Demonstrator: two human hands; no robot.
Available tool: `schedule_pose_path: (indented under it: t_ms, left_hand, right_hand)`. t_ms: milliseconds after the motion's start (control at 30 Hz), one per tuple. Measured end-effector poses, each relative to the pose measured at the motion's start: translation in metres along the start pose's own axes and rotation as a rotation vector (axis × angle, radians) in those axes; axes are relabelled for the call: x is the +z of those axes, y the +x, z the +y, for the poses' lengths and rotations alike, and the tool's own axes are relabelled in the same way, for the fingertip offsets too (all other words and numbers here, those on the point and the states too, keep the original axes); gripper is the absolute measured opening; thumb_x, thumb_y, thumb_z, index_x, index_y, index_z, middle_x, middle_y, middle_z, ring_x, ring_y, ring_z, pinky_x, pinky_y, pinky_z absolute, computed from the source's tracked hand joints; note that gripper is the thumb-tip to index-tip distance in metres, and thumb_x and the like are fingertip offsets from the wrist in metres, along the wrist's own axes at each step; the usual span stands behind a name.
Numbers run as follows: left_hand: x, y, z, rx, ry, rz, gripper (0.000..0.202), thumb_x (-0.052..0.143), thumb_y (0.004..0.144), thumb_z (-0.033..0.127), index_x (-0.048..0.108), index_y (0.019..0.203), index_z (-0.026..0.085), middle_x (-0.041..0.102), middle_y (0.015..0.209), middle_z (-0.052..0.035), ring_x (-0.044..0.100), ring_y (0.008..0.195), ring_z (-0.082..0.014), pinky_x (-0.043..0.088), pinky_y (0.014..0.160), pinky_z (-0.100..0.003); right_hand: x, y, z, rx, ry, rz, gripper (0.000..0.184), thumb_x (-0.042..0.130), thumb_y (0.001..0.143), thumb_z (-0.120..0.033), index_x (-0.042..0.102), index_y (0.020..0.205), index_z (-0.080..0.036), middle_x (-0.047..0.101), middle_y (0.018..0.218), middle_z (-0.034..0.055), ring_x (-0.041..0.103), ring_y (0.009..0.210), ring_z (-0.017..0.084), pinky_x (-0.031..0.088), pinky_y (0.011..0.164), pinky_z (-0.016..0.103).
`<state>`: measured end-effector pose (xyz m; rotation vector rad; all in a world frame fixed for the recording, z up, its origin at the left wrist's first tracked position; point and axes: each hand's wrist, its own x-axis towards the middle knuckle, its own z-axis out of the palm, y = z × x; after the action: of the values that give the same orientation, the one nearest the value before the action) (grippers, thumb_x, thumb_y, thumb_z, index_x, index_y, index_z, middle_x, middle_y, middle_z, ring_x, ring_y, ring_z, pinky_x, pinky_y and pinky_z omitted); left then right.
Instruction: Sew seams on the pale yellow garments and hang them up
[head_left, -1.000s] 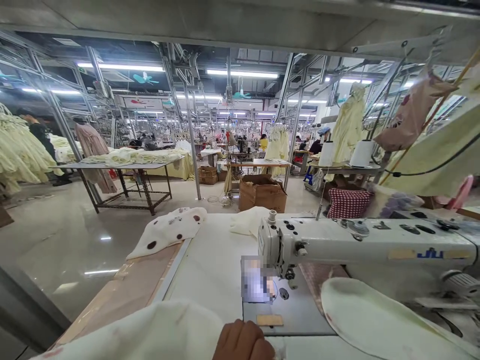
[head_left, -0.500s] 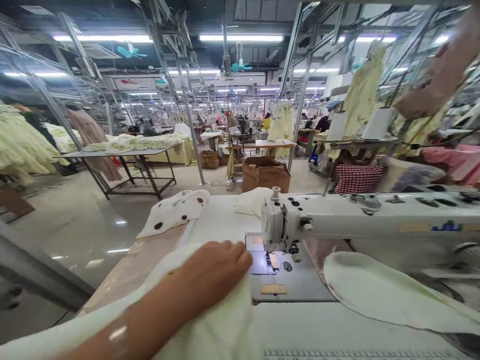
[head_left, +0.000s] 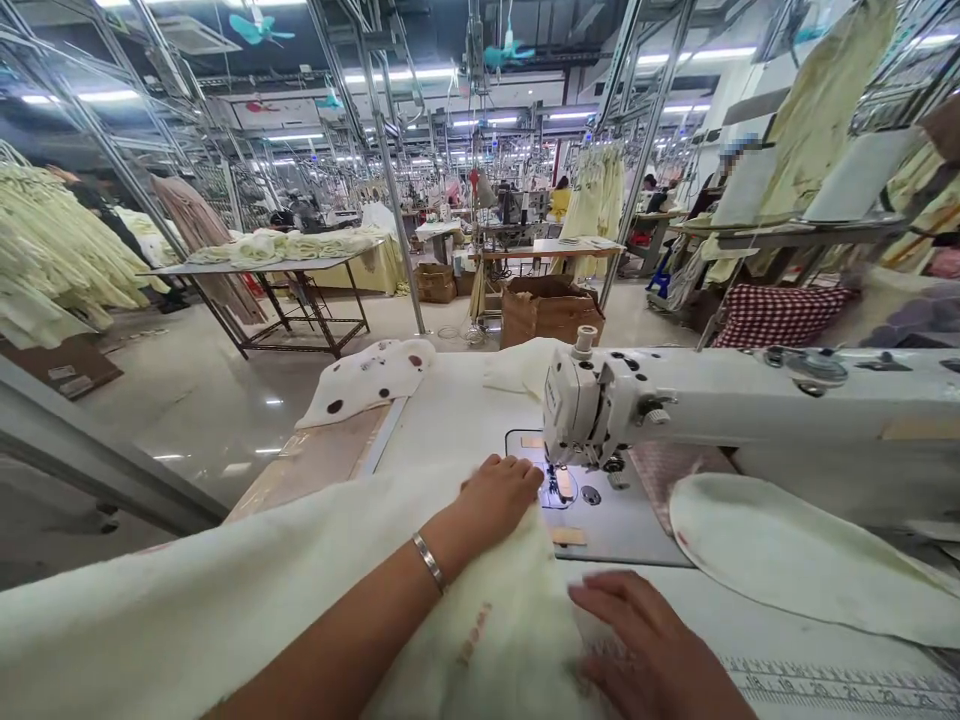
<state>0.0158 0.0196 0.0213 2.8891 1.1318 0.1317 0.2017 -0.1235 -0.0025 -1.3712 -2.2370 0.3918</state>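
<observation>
My left hand (head_left: 496,497) lies flat, fingers out, on a cream fleece fabric (head_left: 225,590) and presses its edge close to the needle of a white sewing machine (head_left: 720,400). A thin bangle circles that wrist. My right hand (head_left: 645,640) rests open on the same fabric nearer to me, beside a printed ruler strip on the table. The fabric spreads wide over the left of the table (head_left: 450,410).
A cream oval piece (head_left: 787,560) lies right of the needle plate. A spotted white piece (head_left: 367,380) and another cream piece (head_left: 517,365) lie at the table's far edge. Beyond are a cardboard box (head_left: 544,310), tables with stacked fabric, hanging garments and distant workers.
My left hand has slid the fabric forward to the needle. My right hand has come into view on the fabric. The camera has tilted downward.
</observation>
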Motion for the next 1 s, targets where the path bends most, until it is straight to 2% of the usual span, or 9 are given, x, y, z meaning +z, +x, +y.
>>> schedule_pose_path:
  t_ms: [100,200,333,400,500,600,700,800,1000]
  left_hand:
    - [-0.003,0.010,-0.001,-0.038,-0.029,0.024,0.009,0.047,0.087,0.012,0.055,0.088,0.016,0.060,0.093,-0.0062,0.056,0.086,-0.0210,0.042,0.078,-0.036]
    - [-0.010,0.013,0.002,-0.097,-0.080,0.079,0.007,0.052,0.086,0.015,0.057,0.090,0.017,0.059,0.099,-0.0068,0.054,0.095,-0.0221,0.040,0.088,-0.040]
    - [-0.009,-0.016,0.024,-0.128,-0.197,0.159,0.014,0.044,0.091,0.016,0.057,0.093,0.020,0.059,0.104,-0.0037,0.053,0.100,-0.0162,0.041,0.091,-0.031]
    - [0.002,-0.038,0.041,-0.108,-0.252,0.189,0.011,0.049,0.088,0.019,0.056,0.096,0.019,0.057,0.113,-0.0056,0.050,0.108,-0.0194,0.039,0.097,-0.036]
    - [0.020,-0.062,0.060,-0.046,-0.247,0.181,0.022,0.055,0.086,0.027,0.054,0.105,0.017,0.048,0.129,-0.0091,0.040,0.123,-0.0271,0.026,0.107,-0.048]
    - [0.027,-0.067,0.064,-0.010,-0.237,0.135,0.019,0.056,0.086,0.026,0.054,0.104,0.019,0.052,0.126,-0.0059,0.044,0.120,-0.0247,0.028,0.107,-0.046]
    - [0.026,-0.062,0.057,-0.058,-0.212,0.135,0.026,0.056,0.087,0.032,0.052,0.109,0.018,0.050,0.129,-0.0077,0.043,0.122,-0.0251,0.028,0.107,-0.046]
    - [0.022,-0.056,0.048,-0.093,-0.206,0.128,0.040,0.049,0.088,0.046,0.048,0.119,0.020,0.040,0.140,-0.0101,0.030,0.131,-0.0290,0.024,0.108,-0.052]
    - [0.017,-0.038,0.027,-0.007,-0.255,0.050,0.052,0.043,0.091,0.047,0.036,0.132,0.017,0.032,0.145,-0.0122,0.025,0.135,-0.0271,0.027,0.108,-0.045]
  right_hand:
    - [0.011,0.021,0.003,-0.282,-0.290,0.129,0.047,0.059,0.080,-0.030,0.050,0.126,-0.025,0.047,0.136,0.0104,0.047,0.121,0.031,0.050,0.085,0.041]
    - [0.017,0.030,0.003,-0.380,-0.439,0.015,0.042,0.056,0.082,-0.027,0.053,0.124,-0.024,0.048,0.136,0.0029,0.048,0.121,0.031,0.050,0.084,0.042]
    - [0.011,0.027,0.007,-0.475,-0.453,-0.028,0.037,0.055,0.081,-0.031,0.057,0.117,-0.022,0.053,0.131,0.0028,0.052,0.116,0.031,0.049,0.084,0.042]
    - [0.001,0.027,0.012,-0.519,-0.362,-0.031,0.029,0.052,0.081,-0.027,0.060,0.109,-0.023,0.063,0.119,0.0022,0.057,0.109,0.027,0.047,0.084,0.039]
    - [-0.015,0.040,0.023,-0.378,-0.200,-0.029,0.027,0.041,0.084,-0.013,0.060,0.102,-0.023,0.069,0.093,0.0024,0.062,0.088,0.018,0.047,0.076,0.031]
    - [-0.023,0.066,0.036,-0.242,-0.315,-0.071,0.035,0.039,0.083,-0.008,0.057,0.109,-0.024,0.066,0.090,0.0049,0.060,0.077,0.018,0.044,0.065,0.029]
    - [-0.020,0.088,0.050,-0.215,-0.452,-0.117,0.026,0.045,0.083,-0.013,0.061,0.101,-0.024,0.065,0.094,0.0060,0.061,0.073,0.019,0.041,0.059,0.028]
    - [-0.015,0.097,0.063,-0.177,-0.467,-0.093,0.015,0.047,0.084,-0.016,0.061,0.083,-0.021,0.067,0.084,0.0037,0.061,0.068,0.017,0.041,0.060,0.027]
    - [-0.016,0.097,0.083,-0.114,-0.469,0.025,0.028,0.038,0.087,-0.015,0.063,0.078,-0.021,0.068,0.080,0.0058,0.061,0.075,0.020,0.044,0.074,0.033]
